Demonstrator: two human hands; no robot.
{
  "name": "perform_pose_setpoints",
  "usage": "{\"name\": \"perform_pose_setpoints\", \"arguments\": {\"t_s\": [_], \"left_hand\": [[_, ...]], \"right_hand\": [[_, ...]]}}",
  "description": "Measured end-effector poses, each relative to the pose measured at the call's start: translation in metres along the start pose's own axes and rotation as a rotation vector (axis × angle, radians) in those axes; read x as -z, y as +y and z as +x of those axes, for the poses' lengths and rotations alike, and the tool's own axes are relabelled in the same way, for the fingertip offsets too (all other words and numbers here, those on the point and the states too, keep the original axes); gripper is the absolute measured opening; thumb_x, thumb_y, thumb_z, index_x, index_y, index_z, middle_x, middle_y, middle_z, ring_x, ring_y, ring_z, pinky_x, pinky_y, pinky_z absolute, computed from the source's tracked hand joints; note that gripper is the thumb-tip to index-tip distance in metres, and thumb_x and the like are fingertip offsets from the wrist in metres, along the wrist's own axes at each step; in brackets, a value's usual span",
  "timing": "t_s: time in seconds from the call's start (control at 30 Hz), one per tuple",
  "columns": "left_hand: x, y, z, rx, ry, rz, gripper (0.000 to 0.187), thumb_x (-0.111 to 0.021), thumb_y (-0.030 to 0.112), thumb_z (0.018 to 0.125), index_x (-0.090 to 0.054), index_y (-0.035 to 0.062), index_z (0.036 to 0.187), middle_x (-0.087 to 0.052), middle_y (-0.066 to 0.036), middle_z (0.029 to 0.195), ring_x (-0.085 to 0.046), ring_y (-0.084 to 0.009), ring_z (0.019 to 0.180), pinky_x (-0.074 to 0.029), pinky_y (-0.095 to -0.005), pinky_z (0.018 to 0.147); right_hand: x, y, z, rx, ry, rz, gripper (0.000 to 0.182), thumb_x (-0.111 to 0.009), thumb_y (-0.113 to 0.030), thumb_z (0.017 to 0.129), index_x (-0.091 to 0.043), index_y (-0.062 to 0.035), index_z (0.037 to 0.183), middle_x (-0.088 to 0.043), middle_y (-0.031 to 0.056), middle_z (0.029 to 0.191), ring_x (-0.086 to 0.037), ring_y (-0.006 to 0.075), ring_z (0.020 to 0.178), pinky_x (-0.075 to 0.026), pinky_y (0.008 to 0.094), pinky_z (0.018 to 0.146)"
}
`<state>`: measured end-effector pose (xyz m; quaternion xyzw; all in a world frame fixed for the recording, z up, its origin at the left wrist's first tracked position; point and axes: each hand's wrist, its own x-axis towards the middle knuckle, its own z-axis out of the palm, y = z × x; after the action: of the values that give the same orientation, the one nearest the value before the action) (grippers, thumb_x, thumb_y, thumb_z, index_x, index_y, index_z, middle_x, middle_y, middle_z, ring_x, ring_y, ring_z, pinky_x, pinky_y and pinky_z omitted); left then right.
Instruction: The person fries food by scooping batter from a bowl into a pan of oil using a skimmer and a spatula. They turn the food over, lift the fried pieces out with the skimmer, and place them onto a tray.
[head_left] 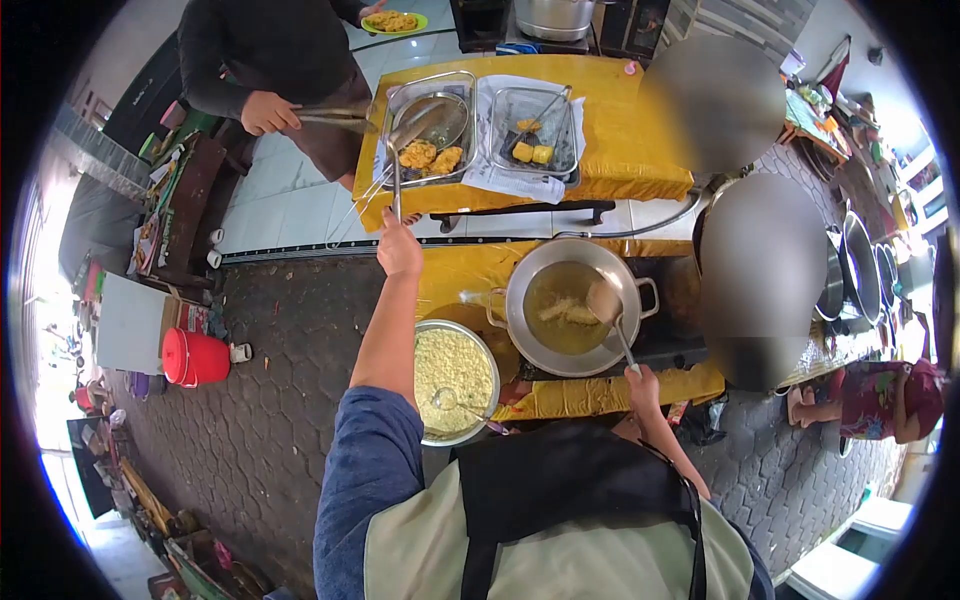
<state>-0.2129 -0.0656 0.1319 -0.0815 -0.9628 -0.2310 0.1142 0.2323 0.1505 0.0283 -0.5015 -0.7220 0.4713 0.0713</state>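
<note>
My left hand [400, 250] is closed around the handle of a long metal spatula [413, 124], its broad head over the left tray [392, 100]. Golden fritters [418, 154] lie in that tray, beside a round strainer [448, 118]. My right hand [643, 388] grips another long-handled spatula [603, 300], whose head rests in the oil of a two-handled wok [520, 335]. Pale pieces of frying food [568, 312] sit in the oil near it. Left of the wok, a large bowl [490, 350] holds yellowish batter, with a ladle [446, 399] in it.
A second tray [495, 150] on newspaper holds yellow blocks. Across the yellow-covered table [615, 130], a person in dark clothes holds tongs [335, 115] and a green plate [420, 27] of fritters. A red bucket [195, 358] stands on the paving at left. Large pans hang at right.
</note>
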Motion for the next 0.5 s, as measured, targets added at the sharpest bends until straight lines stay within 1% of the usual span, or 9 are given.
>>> {"name": "perform_pose_setpoints", "arguments": {"t_s": [0.1,0.13,0.17,0.2,0.23,0.3,0.37,0.47,0.5], "left_hand": [[0.021,0.017,-0.019,0.074,-0.067,-0.175,0.041,-0.047,0.016,0.083,-0.037,0.0009,0.120,-0.057,-0.022,0.093,-0.055,-0.0377,0.086,-0.043,-0.0426,0.074],[0.015,0.011,-0.026,0.075,-0.100,-0.162,0.041,-0.047,0.016,0.083,-0.037,0.0009,0.120,-0.057,-0.022,0.093,-0.055,-0.0377,0.086,-0.043,-0.0426,0.074],[0.009,0.003,-0.031,-0.018,-0.077,-0.312,0.036,-0.049,0.016,0.082,-0.040,0.0006,0.114,-0.057,-0.019,0.083,-0.057,-0.0339,0.075,-0.044,-0.0401,0.066],[0.004,-0.005,-0.042,-0.106,-0.054,-0.463,0.032,-0.051,0.016,0.082,-0.043,0.0003,0.108,-0.057,-0.017,0.073,-0.058,-0.0301,0.064,-0.045,-0.0377,0.058],[0.016,-0.004,-0.064,-0.106,-0.086,-0.453,0.032,-0.051,0.016,0.082,-0.043,0.0003,0.108,-0.057,-0.017,0.073,-0.058,-0.0301,0.064,-0.045,-0.0377,0.058],[0.060,0.019,-0.110,0.287,-0.504,-1.092,0.014,-0.051,0.013,0.082,-0.043,0.0030,0.086,-0.041,-0.002,0.056,-0.038,-0.0100,0.040,-0.033,-0.0266,0.036],[0.069,0.018,-0.156,0.359,-0.565,-1.085,0.012,-0.051,0.013,0.082,-0.042,0.0061,0.080,-0.035,0.001,0.052,-0.033,-0.0062,0.036,-0.028,-0.0225,0.032],[0.063,-0.004,-0.211,0.349,-0.698,-1.014,0.011,-0.052,0.013,0.082,-0.043,0.0055,0.082,-0.036,0.001,0.052,-0.034,-0.0069,0.036,-0.029,-0.0229,0.031],[0.060,-0.010,-0.225,0.354,-0.766,-0.906,0.016,-0.052,0.015,0.081,-0.045,0.0033,0.091,-0.041,-0.003,0.055,-0.040,-0.0123,0.039,-0.033,-0.0269,0.036]], "right_hand": [[-0.009,0.006,0.002,0.084,0.049,0.071,0.025,-0.055,-0.023,0.077,-0.055,-0.0005,0.087,-0.052,0.0080,0.061,-0.051,0.0194,0.055,-0.039,0.0325,0.052],[-0.007,-0.001,-0.002,-0.047,-0.010,0.193,0.022,-0.055,-0.023,0.078,-0.054,-0.0021,0.086,-0.048,0.0046,0.059,-0.046,0.0148,0.052,-0.036,0.0296,0.048],[-0.005,-0.013,-0.007,-0.183,-0.064,0.317,0.020,-0.054,-0.022,0.079,-0.054,-0.0037,0.086,-0.045,0.0012,0.057,-0.042,0.0101,0.049,-0.032,0.0267,0.044],[-0.001,-0.023,-0.013,-0.236,-0.079,0.370,0.018,-0.054,-0.022,0.080,-0.053,-0.0050,0.084,-0.042,-0.0007,0.056,-0.039,0.0081,0.046,-0.029,0.0254,0.041],[0.000,-0.028,-0.017,-0.280,-0.089,0.428,0.016,-0.053,-0.022,0.080,-0.052,-0.0062,0.083,-0.040,-0.0025,0.055,-0.035,0.0060,0.043,-0.026,0.0241,0.038],[-0.006,-0.015,-0.014,-0.289,-0.046,0.489,0.016,-0.053,-0.022,0.081,-0.051,-0.0058,0.081,-0.040,-0.0026,0.054,-0.035,0.0070,0.042,-0.026,0.0249,0.036],[-0.006,-0.006,-0.017,-0.285,-0.001,0.547,0.017,-0.052,-0.023,0.082,-0.050,-0.0054,0.080,-0.039,-0.0028,0.053,-0.035,0.0079,0.040,-0.026,0.0258,0.034],[-0.009,0.003,-0.026,-0.363,0.035,0.521,0.019,-0.052,-0.024,0.083,-0.050,-0.0050,0.081,-0.038,-0.0030,0.052,-0.033,0.0093,0.034,-0.024,0.0263,0.031],[-0.012,0.009,-0.030,-0.375,0.039,0.542,0.021,-0.052,-0.025,0.083,-0.050,-0.0044,0.081,-0.038,-0.0027,0.052,-0.032,0.0098,0.033,-0.024,0.0262,0.030]]}}
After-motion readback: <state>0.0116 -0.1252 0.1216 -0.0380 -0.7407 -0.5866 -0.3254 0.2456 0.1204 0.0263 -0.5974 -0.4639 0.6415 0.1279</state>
